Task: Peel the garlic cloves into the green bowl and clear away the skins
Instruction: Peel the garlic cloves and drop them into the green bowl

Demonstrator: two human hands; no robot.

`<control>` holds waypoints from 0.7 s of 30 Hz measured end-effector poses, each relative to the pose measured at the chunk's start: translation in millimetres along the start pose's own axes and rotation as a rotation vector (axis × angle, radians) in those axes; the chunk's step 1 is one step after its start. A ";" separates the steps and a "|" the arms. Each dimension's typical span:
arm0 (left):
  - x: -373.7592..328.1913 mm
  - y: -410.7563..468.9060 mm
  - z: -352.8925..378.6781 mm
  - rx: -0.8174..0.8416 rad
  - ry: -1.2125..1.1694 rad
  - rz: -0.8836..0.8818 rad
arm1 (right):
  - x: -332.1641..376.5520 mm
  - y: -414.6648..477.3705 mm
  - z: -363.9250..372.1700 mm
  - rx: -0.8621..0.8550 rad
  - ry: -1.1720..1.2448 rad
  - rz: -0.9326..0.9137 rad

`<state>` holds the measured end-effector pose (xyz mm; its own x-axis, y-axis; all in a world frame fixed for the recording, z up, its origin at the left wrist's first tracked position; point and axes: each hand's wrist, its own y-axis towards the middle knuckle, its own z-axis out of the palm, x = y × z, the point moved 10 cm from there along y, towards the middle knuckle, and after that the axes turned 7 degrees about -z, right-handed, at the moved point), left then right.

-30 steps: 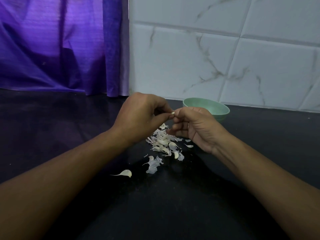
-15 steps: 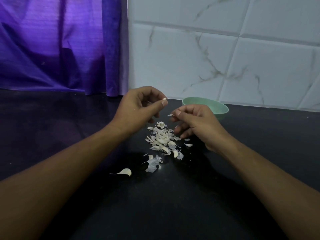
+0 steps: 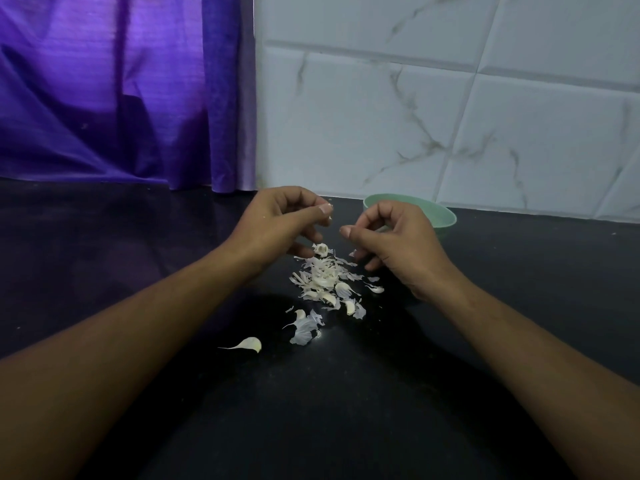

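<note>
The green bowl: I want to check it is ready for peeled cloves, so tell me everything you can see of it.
The green bowl is small, round and pale mint, with a smooth matte look, perhaps plastic. It stands upright on the dark counter, close to the marbled tile wall. The right hand is in front and hides much of it; whether they touch cannot be told. Only the rim and one side show, and its contents are hidden.
</note>
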<state>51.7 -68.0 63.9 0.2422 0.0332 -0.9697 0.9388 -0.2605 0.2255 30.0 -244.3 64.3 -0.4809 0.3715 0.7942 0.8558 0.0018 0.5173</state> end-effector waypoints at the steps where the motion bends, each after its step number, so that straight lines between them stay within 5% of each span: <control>1: 3.5 0.0 1.3 0.010 -0.047 -0.035 | 3.1 0.2 2.3 0.013 0.020 -0.023; 7: 15.1 0.1 9.4 0.081 -0.212 -0.152 | 17.9 -2.9 18.9 0.094 0.137 -0.131; 21: 22.3 -2.8 15.0 0.125 -0.194 -0.231 | 17.4 -2.8 14.6 0.046 0.211 -0.145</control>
<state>50.8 -81.0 40.2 -0.0363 -0.0757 -0.9965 0.9232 -0.3842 -0.0045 22.1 -224.3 72.1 -0.6243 0.1628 0.7640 0.7803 0.0845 0.6196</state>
